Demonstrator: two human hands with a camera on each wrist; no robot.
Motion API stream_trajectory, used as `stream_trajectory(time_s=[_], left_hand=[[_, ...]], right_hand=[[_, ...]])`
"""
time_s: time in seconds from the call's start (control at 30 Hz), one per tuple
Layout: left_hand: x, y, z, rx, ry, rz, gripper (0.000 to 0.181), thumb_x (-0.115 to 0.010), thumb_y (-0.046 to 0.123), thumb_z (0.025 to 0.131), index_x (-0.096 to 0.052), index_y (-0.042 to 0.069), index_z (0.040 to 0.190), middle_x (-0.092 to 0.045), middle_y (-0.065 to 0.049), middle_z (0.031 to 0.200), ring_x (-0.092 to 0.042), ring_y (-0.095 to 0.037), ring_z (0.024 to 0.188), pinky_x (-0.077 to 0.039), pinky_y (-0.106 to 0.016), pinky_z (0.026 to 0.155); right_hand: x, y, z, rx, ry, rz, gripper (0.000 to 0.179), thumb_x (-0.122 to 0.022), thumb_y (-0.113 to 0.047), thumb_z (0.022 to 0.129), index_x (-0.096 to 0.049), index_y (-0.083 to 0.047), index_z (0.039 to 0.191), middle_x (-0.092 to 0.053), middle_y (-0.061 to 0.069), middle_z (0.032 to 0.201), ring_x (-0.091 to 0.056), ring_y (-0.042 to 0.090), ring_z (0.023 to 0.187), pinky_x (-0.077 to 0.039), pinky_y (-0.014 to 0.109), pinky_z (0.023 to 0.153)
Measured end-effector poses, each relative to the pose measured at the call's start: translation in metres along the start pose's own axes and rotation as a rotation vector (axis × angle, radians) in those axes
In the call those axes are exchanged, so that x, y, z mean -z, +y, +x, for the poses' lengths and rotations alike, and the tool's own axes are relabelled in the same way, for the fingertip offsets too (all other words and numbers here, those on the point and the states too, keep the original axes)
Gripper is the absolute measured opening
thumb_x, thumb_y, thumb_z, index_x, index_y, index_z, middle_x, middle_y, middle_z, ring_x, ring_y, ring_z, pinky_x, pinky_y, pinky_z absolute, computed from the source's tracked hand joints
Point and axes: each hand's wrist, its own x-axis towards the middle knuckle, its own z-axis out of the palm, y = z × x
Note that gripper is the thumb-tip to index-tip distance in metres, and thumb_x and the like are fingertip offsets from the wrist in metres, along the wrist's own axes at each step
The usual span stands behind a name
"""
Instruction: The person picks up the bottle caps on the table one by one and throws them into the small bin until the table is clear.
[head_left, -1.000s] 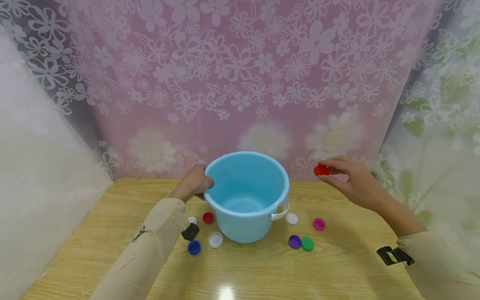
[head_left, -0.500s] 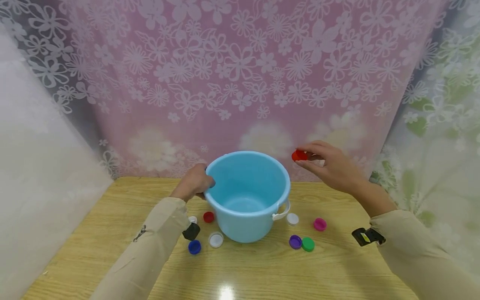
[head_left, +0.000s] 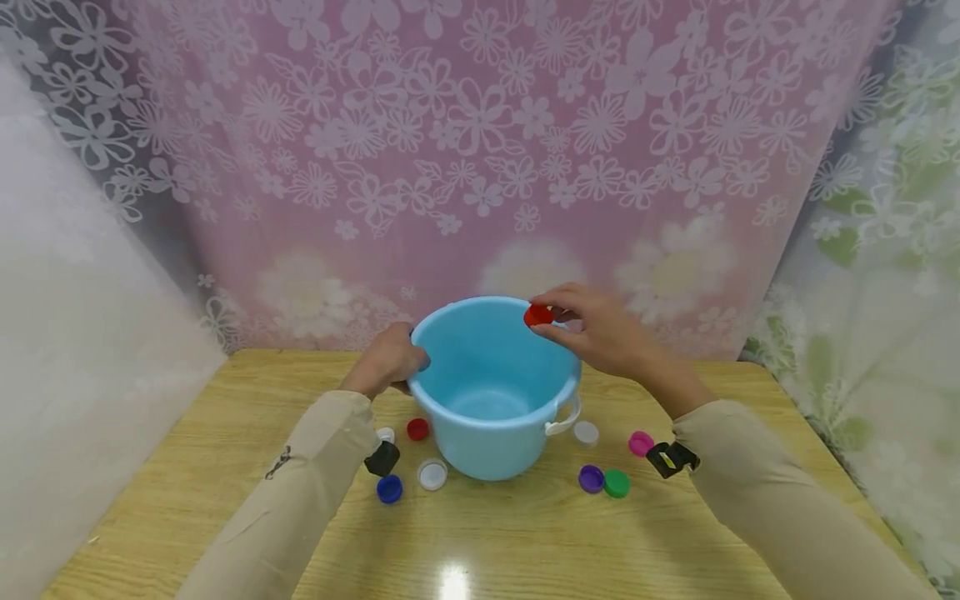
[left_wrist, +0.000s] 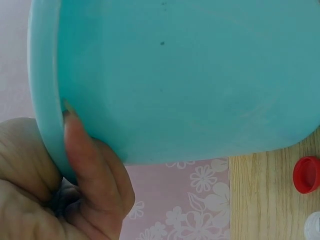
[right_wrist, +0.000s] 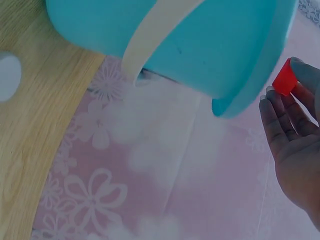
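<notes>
A light blue bucket (head_left: pixel 487 450) stands on the wooden table, its mouth tipped toward the head camera. My left hand (head_left: pixel 386 360) grips its left rim, and the left wrist view shows the curled fingers (left_wrist: pixel 92 165) wrapped over the rim. Between thumb and fingertips my right hand (head_left: pixel 600 329) pinches a red bottle cap (head_left: pixel 537 316), which overlaps the bucket's far right rim in the head view. The same red cap (right_wrist: pixel 285 78) shows beside the rim in the right wrist view. The bucket's visible inside floor is bare.
Left of the bucket lie a red cap (head_left: pixel 417 429), a blue cap (head_left: pixel 389 489) and white caps (head_left: pixel 432 475). To its right are white (head_left: pixel 586 433), pink, purple and green caps (head_left: pixel 617 483). The bucket's white handle (head_left: pixel 564 417) hangs at the right. A floral curtain (head_left: pixel 480 167) hangs behind.
My right hand has carried the red cap leftward, from beyond the table's right part to the bucket's rim. My left hand keeps its grip, and the loose caps stay put.
</notes>
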Motion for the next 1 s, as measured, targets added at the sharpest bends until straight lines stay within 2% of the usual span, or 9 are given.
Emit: stream_trajectory(time_s=[0.13, 0.33, 0.5, 0.7, 1.0], left_hand=[[0.001, -0.002, 0.000, -0.002, -0.002, 0.001, 0.041, -0.055, 0.002, 0.089, -0.044, -0.006, 0.128, -0.057, -0.023, 0.105, -0.066, -0.026, 0.063, -0.056, -0.033, 0.050], [0.001, -0.001, -0.001, 0.006, -0.009, 0.003, 0.043, -0.056, 0.003, 0.090, -0.042, -0.005, 0.129, -0.056, -0.024, 0.107, -0.066, -0.026, 0.063, -0.057, -0.034, 0.051], [-0.001, 0.001, -0.001, 0.011, -0.009, 0.007, 0.044, -0.057, 0.003, 0.090, -0.041, -0.005, 0.131, -0.056, -0.024, 0.109, -0.066, -0.026, 0.064, -0.056, -0.033, 0.050], [-0.001, 0.001, -0.001, 0.011, -0.011, 0.003, 0.047, -0.057, 0.003, 0.089, -0.040, -0.005, 0.132, -0.055, -0.024, 0.111, -0.066, -0.027, 0.065, -0.056, -0.033, 0.050], [0.002, -0.003, -0.001, 0.012, -0.015, 0.025, 0.046, -0.056, 0.003, 0.089, -0.040, -0.005, 0.132, -0.055, -0.024, 0.111, -0.067, -0.027, 0.066, -0.057, -0.034, 0.052]], right_hand=[[-0.011, -0.003, 0.007, -0.009, -0.034, -0.033, 0.039, -0.069, -0.025, 0.089, -0.062, -0.008, 0.124, -0.061, 0.002, 0.110, -0.060, 0.018, 0.096, -0.053, 0.037, 0.085], [-0.025, -0.006, 0.010, -0.053, -0.080, 0.005, 0.040, -0.070, -0.023, 0.089, -0.062, -0.005, 0.124, -0.059, 0.003, 0.109, -0.059, 0.022, 0.097, -0.052, 0.038, 0.085], [-0.034, -0.005, 0.010, -0.061, -0.113, -0.026, 0.039, -0.070, -0.021, 0.089, -0.062, -0.007, 0.124, -0.059, 0.002, 0.108, -0.059, 0.024, 0.098, -0.052, 0.040, 0.083], [-0.040, -0.007, 0.010, -0.030, -0.131, -0.066, 0.039, -0.071, -0.018, 0.088, -0.062, -0.005, 0.123, -0.062, 0.003, 0.109, -0.061, 0.022, 0.097, -0.052, 0.037, 0.083], [-0.045, -0.012, 0.012, -0.088, -0.210, -0.086, 0.040, -0.070, -0.021, 0.089, -0.061, -0.005, 0.124, -0.062, 0.002, 0.111, -0.060, 0.021, 0.098, -0.051, 0.034, 0.082]])
